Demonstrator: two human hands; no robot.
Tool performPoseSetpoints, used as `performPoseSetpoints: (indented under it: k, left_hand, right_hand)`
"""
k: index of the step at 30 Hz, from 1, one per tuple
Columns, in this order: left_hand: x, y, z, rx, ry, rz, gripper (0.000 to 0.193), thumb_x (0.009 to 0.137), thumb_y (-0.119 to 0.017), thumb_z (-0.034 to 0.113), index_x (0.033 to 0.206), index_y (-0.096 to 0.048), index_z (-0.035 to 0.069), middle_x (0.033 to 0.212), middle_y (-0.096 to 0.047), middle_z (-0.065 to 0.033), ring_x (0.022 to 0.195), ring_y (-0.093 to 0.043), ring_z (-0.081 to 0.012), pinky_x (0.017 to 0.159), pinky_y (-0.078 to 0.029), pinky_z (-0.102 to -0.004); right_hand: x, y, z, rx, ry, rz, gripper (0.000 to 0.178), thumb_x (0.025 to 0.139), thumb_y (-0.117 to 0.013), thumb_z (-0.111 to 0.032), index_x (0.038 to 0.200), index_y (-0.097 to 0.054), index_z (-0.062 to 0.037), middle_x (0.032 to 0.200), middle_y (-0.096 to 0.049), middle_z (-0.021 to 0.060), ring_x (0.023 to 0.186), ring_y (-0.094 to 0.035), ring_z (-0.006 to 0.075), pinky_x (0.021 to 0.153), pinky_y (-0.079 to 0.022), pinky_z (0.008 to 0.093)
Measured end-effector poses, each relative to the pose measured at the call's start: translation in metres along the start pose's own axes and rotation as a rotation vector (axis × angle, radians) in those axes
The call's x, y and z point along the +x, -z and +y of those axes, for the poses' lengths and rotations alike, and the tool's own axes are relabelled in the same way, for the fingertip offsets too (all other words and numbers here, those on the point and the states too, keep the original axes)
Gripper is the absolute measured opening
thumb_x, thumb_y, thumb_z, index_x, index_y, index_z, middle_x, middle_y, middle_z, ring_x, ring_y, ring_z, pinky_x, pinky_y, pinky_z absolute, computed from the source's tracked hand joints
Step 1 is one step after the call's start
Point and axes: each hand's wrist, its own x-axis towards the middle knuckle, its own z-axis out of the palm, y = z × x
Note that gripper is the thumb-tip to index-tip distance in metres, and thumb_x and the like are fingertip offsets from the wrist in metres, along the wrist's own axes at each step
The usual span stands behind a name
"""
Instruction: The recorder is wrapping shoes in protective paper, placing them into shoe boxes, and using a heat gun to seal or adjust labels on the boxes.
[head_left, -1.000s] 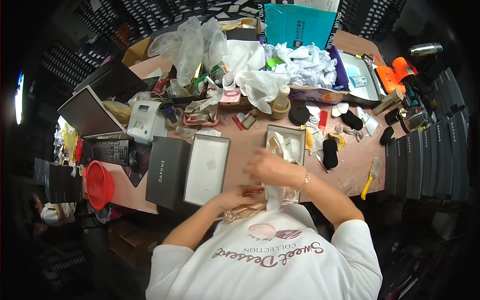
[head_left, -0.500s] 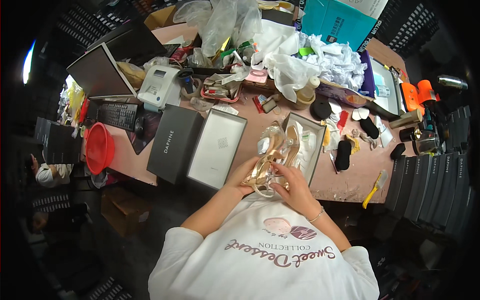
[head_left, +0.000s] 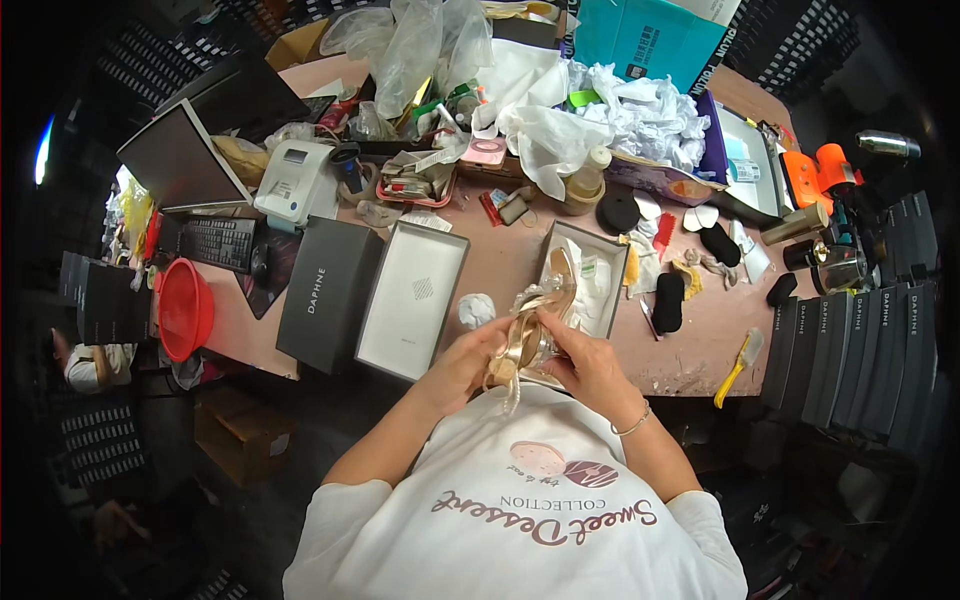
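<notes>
A pair of shiny gold heeled sandals (head_left: 545, 300), pressed close together, is held in front of my chest. My left hand (head_left: 468, 362) closes on the strap end of the sandals. From the other side my right hand (head_left: 588, 368) grips them, its fingers over the straps. Part of the straps and clear trim is hidden by my fingers. Behind and to the right lies an open shoebox base (head_left: 613, 248) with white paper inside. A crumpled white paper ball (head_left: 477, 309) rests on the table beside my left hand.
A white-lined box tray (head_left: 412, 300) and a dark grey shoebox (head_left: 325, 290) lie to the left. Further left are a red basin (head_left: 185, 310) and a keyboard (head_left: 215, 243). Black pads (head_left: 669, 302), a yellow-handled brush (head_left: 738, 368) and stacked shoeboxes (head_left: 850, 350) are at right.
The sandals have turned and drawn closer together in my hands. A crumpled paper ball now lies on the table to their left. The whole view has shifted slightly.
</notes>
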Motion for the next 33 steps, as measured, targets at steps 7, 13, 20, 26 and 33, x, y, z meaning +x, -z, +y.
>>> performPoseSetpoints:
  k: [7,13,20,26,33]
  left_hand:
    - [-0.01,0.015,0.002,-0.053,-0.154,0.011,0.058,0.091,-0.061,0.05,0.121,-0.055,0.002,0.119,-0.055,-0.0076,0.101,-0.056,-0.0162,0.089,-0.046,-0.0338]
    - [0.006,-0.041,0.015,0.855,-0.731,0.5,0.057,0.083,-0.074,0.042,0.121,-0.055,0.003,0.13,-0.047,-0.0136,0.118,-0.05,-0.016,0.093,-0.046,-0.0359]
    - [0.029,-0.03,0.005,-0.058,-0.263,0.173,0.022,0.092,-0.066,0.017,0.107,-0.061,0.002,0.094,-0.063,-0.0027,0.076,-0.06,-0.0087,0.06,-0.053,-0.0235]
    - [0.024,-0.045,0.015,-0.01,-0.311,0.16,0.017,0.091,-0.067,0.015,0.1,-0.061,0.002,0.083,-0.062,-0.0025,0.068,-0.058,-0.0072,0.056,-0.05,-0.0219]
    - [0.026,-0.05,0.02,0.049,-0.281,0.159,0.017,0.09,-0.069,0.015,0.098,-0.06,0.003,0.078,-0.06,-0.0002,0.063,-0.056,-0.0067,0.054,-0.048,-0.0215]
  right_hand:
    - [-0.014,-0.002,-0.003,0.224,-0.171,0.133,0.069,0.078,-0.074,-0.001,0.14,-0.045,-0.007,0.068,-0.046,0.0034,0.06,-0.044,0.0104,0.058,-0.041,0.0235]
    - [-0.013,-0.003,-0.01,0.528,-0.277,0.225,0.063,0.086,-0.067,-0.001,0.142,-0.039,-0.0008,0.076,-0.048,-0.0028,0.065,-0.044,0.0042,0.057,-0.039,0.0201]
    - [-0.021,0.005,-0.021,1.225,-0.456,0.196,0.057,0.096,-0.052,-0.005,0.149,-0.029,-0.0064,0.078,-0.048,-0.0002,0.055,-0.034,0.0039,0.048,-0.028,0.0192]
    - [-0.03,0.005,-0.022,1.35,-0.442,0.234,0.052,0.097,-0.049,-0.006,0.147,-0.033,-0.0077,0.08,-0.052,0.0019,0.049,-0.034,0.0042,0.045,-0.03,0.0202]
    - [-0.029,0.007,-0.027,1.51,-0.471,0.252,0.051,0.098,-0.047,-0.007,0.147,-0.033,-0.0087,0.081,-0.051,0.0023,0.048,-0.033,0.0035,0.046,-0.03,0.0211]
